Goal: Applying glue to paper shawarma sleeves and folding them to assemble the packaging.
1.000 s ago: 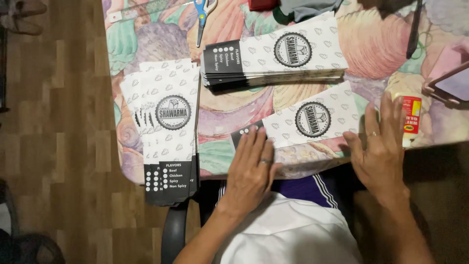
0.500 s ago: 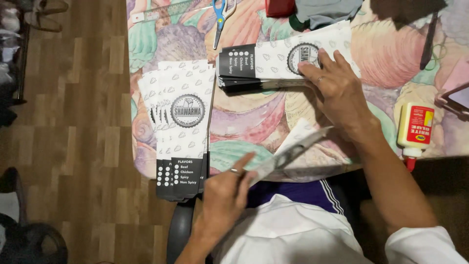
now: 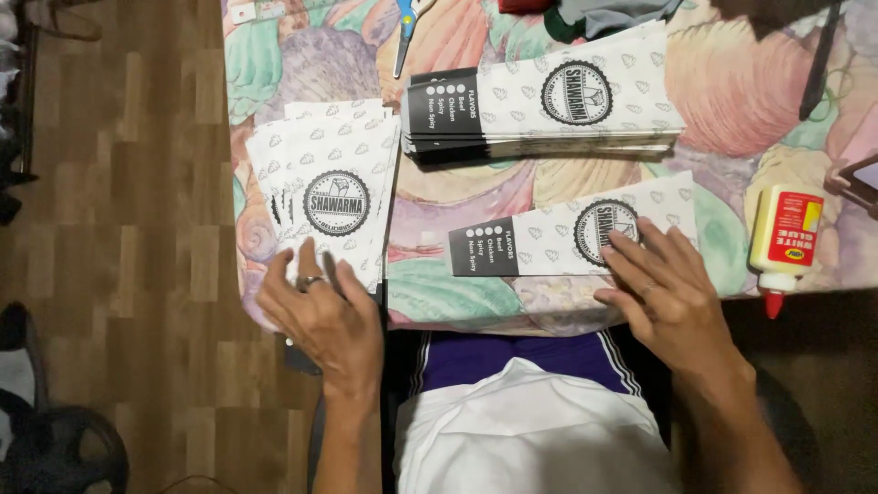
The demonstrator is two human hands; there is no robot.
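My left hand (image 3: pixel 322 311), a ring on one finger, lies flat with fingers apart on the near end of a stack of white printed paper sleeves (image 3: pixel 329 174) at the table's left edge. My right hand (image 3: pixel 663 293) presses flat on a single white and black paper sleeve (image 3: pixel 549 240) lying crosswise in front of me. Neither hand grips anything. A taller stack of the same flat sleeves (image 3: pixel 549 105) sits further back on the table.
The table (image 3: pixel 786 101) has a colourful patterned cloth. A glue bottle (image 3: pixel 783 240) lies at the right near the edge. Blue-handled scissors (image 3: pixel 408 27) lie at the back. A dark device (image 3: pixel 855 183) pokes in at far right. Wooden floor at left.
My right hand came back from the far stack and laid one sleeve flat in front of me. My left hand moved left and put a sleeve on the left stack.
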